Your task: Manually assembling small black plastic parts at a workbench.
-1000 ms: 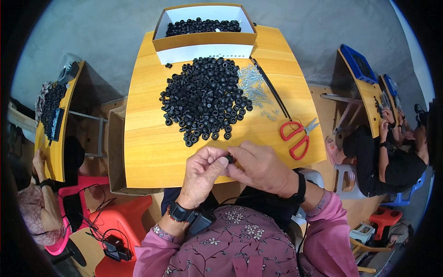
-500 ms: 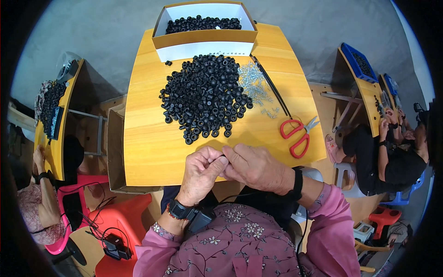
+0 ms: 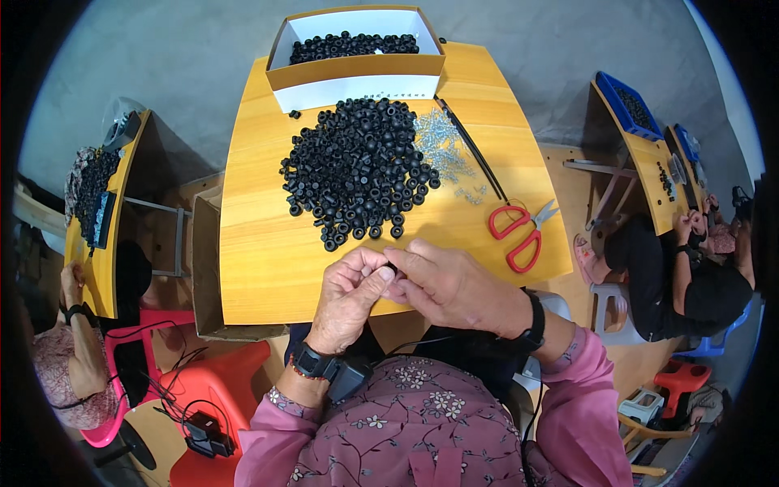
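Observation:
My left hand [image 3: 345, 300] and my right hand [image 3: 462, 290] meet above the table's near edge, fingertips together. Between thumbs and forefingers they pinch a small black rubber-like part [image 3: 391, 267], mostly covered by the fingers. Just beyond the hands spreads a large heap of small round black parts [image 3: 357, 166], some ring-shaped with a hole. To its right lies a scatter of tiny shiny metal pieces [image 3: 442, 144], perhaps screws or pins.
Red-handled scissors [image 3: 523, 235] and thin black rods [image 3: 475, 150] lie on the right of the wooden table [image 3: 251, 268]. An open box [image 3: 357, 83] with more black parts stands at the back. A red chair [image 3: 215, 381] is at left; people sit at side tables.
My hands stay pinched together over the table edge, with the right fingers shifted slightly. More of the black part shows between the fingertips now. The view has moved a little.

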Demonstrator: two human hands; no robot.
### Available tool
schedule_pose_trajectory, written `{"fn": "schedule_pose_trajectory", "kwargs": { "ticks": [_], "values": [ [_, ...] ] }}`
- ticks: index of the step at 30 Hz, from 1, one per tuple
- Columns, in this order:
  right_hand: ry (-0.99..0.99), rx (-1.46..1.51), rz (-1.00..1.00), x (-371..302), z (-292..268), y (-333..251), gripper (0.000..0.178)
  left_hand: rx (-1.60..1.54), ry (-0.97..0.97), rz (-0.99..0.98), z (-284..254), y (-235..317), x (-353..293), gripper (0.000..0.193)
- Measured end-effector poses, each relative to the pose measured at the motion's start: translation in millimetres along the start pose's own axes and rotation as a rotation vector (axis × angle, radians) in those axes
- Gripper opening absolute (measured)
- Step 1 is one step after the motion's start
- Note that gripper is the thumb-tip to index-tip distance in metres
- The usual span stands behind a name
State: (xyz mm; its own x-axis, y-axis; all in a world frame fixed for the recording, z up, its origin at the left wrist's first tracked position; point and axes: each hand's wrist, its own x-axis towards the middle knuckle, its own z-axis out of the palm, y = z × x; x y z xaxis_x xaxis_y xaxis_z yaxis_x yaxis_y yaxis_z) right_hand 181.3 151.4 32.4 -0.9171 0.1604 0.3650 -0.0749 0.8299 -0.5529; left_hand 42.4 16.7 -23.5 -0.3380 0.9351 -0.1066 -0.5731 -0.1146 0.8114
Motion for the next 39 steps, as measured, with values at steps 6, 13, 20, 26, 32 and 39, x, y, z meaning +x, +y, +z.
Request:
{"fn": "schedule_pose_trajectory", "kwargs": {
  "ticks": [6, 13, 20, 26, 32, 39],
  "values": [
    [-0.28, 0.048, 0.072, 2.7, -22.6, 8.4, 0.048, 0.159, -0.072, -0.067, -2.9, 0.7, 1.0, 0.009],
    [-0.211, 0.17, 0.106, 6.9, -20.3, 13.0, 0.023, 0.167, -0.085, -0.072, -3.7, 2.3, 0.2, 0.008],
    [-0.077, 0.376, 0.092, 10.5, -14.6, 16.6, 0.006, 0.118, -0.14, -0.084, -7.7, 3.0, 1.3, 0.011],
    [-0.142, 0.393, 0.109, 14.0, -15.1, 19.8, 0.014, 0.065, -0.127, -0.091, -12.1, 0.1, 2.3, 0.013],
    [-0.137, 0.369, 0.096, 18.1, -12.9, 20.7, 0.011, 0.078, -0.094, -0.075, -10.9, 0.6, 1.7, 0.013],
    [-0.069, 0.352, 0.046, 13.6, -6.2, 19.3, 0.007, 0.068, -0.082, -0.055, -9.0, -0.6, 0.8, 0.01]
  ]
}}
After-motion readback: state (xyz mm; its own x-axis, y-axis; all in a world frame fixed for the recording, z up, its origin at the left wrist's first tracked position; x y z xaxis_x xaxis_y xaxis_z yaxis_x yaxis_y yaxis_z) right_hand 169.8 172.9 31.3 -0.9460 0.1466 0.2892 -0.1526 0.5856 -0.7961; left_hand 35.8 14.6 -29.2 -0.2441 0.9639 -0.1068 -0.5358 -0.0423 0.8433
